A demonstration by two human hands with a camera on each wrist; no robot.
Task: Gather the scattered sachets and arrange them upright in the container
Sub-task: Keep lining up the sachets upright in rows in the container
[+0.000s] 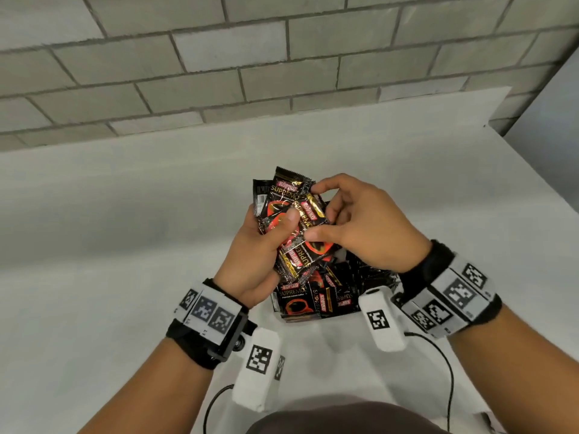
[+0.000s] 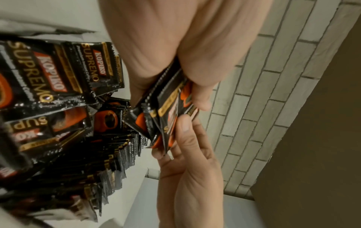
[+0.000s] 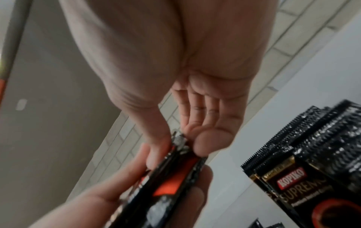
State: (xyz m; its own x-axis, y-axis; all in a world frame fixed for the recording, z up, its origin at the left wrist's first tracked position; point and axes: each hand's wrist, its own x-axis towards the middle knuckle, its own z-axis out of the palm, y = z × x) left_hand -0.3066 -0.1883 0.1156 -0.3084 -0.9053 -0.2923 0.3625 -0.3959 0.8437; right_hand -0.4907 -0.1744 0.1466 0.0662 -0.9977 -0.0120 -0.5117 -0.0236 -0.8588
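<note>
A bundle of black Kopiko sachets is held above the white table. My left hand grips its lower half, thumb across the front. My right hand pinches the same bundle between thumb and forefinger, at its right edge. The left wrist view shows the bundle edge-on between the two hands, and in the right wrist view the bundle sits between thumb and fingertip. Under the hands, loose sachets lie flat beside a row of upright sachets. I cannot make out the container's walls.
A grey brick wall runs along the back of the table. The table's right edge slants away at the right. Black cables trail from my wrist cameras over the near part of the table.
</note>
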